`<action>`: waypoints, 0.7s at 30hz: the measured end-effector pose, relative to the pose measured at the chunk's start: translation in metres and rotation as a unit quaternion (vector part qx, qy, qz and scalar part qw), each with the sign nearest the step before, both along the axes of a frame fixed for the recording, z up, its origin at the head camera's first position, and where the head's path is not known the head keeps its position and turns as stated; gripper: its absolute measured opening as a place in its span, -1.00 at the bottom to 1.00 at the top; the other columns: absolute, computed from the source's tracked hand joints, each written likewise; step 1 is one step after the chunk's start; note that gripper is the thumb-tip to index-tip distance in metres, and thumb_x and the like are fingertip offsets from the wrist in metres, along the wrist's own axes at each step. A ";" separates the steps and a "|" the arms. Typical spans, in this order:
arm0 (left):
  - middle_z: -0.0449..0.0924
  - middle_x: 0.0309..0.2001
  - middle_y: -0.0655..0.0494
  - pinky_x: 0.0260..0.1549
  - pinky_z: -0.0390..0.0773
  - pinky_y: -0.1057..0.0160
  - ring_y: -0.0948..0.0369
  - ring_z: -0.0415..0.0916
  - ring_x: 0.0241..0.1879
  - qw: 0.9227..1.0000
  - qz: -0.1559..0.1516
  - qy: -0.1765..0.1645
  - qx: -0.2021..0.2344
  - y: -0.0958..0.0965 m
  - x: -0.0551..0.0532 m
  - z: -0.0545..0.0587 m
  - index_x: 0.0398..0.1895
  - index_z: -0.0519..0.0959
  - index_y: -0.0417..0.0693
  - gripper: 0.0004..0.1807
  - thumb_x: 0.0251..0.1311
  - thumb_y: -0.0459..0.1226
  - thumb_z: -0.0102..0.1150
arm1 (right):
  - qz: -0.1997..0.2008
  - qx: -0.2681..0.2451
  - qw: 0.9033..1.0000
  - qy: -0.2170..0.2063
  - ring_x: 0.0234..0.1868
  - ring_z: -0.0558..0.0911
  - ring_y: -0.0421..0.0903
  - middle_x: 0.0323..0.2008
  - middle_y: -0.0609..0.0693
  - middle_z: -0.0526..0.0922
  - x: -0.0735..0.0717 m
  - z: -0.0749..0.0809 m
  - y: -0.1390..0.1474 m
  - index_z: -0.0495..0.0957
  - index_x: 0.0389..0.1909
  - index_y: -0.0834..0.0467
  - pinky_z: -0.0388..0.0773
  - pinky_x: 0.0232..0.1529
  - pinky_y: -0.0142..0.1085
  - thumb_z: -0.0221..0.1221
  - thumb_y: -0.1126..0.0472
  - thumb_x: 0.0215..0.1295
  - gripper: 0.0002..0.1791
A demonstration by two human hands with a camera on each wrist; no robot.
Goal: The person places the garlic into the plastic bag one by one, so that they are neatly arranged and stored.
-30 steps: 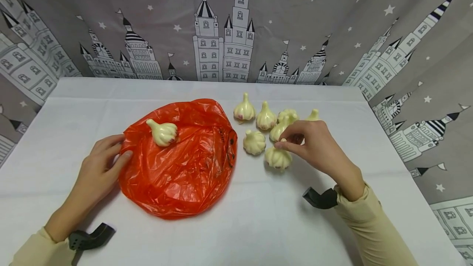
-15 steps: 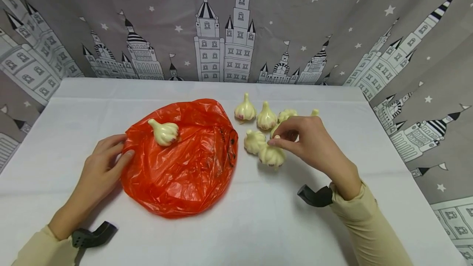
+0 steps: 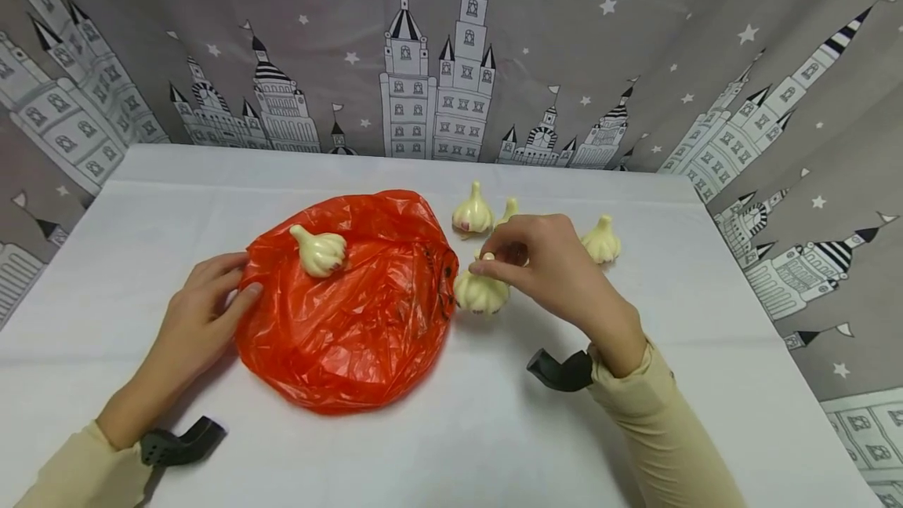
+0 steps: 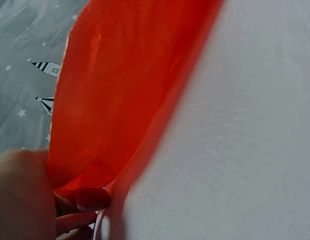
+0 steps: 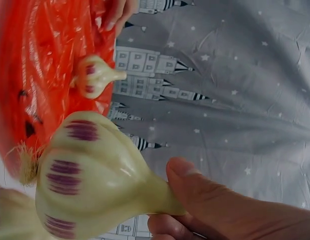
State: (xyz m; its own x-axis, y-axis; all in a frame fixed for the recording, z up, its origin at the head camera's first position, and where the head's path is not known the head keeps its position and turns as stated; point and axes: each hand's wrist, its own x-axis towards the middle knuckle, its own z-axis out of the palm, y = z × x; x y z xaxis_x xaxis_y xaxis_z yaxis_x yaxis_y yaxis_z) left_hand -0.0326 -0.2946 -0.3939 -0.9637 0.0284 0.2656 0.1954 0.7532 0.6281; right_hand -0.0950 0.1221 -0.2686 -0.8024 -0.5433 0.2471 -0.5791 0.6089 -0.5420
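A round red plastic bag (image 3: 346, 343) is spread on the white table. My left hand (image 3: 201, 312) pinches its left edge between thumb and fingers; the left wrist view shows the bag's film (image 4: 109, 90) rising from those fingertips. One garlic bulb (image 3: 322, 255) lies on the bag's upper left part. By its stem, my right hand (image 3: 553, 269) pinches another garlic bulb (image 5: 94, 175), pale with purple stripes and a tuft of roots. That bulb hangs root end down, right beside the bag's right edge. Other bulbs behind my right hand are partly or wholly hidden.
Beyond my right hand stand a garlic bulb (image 3: 473, 212) at the back and a partly covered garlic bulb (image 3: 509, 208). Another garlic bulb (image 3: 602, 241) stands to its right. A grey castle-print curtain (image 3: 564, 38) hangs behind the white table (image 3: 494, 437).
My right hand has carried the pinched garlic bulb left, from the group of bulbs to the bag's right edge. My left hand keeps its hold on the bag.
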 end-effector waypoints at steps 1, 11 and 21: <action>0.36 0.30 -0.23 0.08 0.33 -0.45 -0.21 0.21 0.32 1.000 -0.002 0.001 0.002 0.001 -0.001 0.000 0.05 0.60 -0.32 -0.64 0.36 -0.21 0.15 | 0.002 -0.003 1.000 0.000 -0.49 0.52 -0.26 -0.51 -0.24 0.62 0.000 0.000 -0.002 0.70 -0.41 -0.04 0.52 -0.43 -0.37 0.45 0.03 0.10 -0.86; 0.36 0.29 -0.25 0.08 0.35 -0.45 -0.23 0.22 0.31 1.000 -0.004 -0.001 0.008 0.007 -0.001 -0.002 0.06 0.59 -0.34 -0.64 0.38 -0.22 0.12 | 0.037 -0.024 0.999 -0.004 -0.55 0.50 -0.23 -0.58 -0.18 0.57 -0.007 0.004 -0.037 0.68 -0.49 0.01 0.48 -0.50 -0.37 0.44 0.06 0.12 -0.84; 0.37 0.30 -0.24 0.10 0.34 -0.44 -0.21 0.22 0.32 1.000 0.006 -0.002 -0.002 0.001 0.002 0.003 0.05 0.60 -0.33 -0.65 0.38 -0.21 0.12 | 0.062 -0.024 0.997 -0.025 -0.55 0.49 -0.23 -0.58 -0.16 0.60 -0.022 0.000 -0.083 0.68 -0.48 0.05 0.46 -0.48 -0.41 0.40 0.03 0.18 -0.80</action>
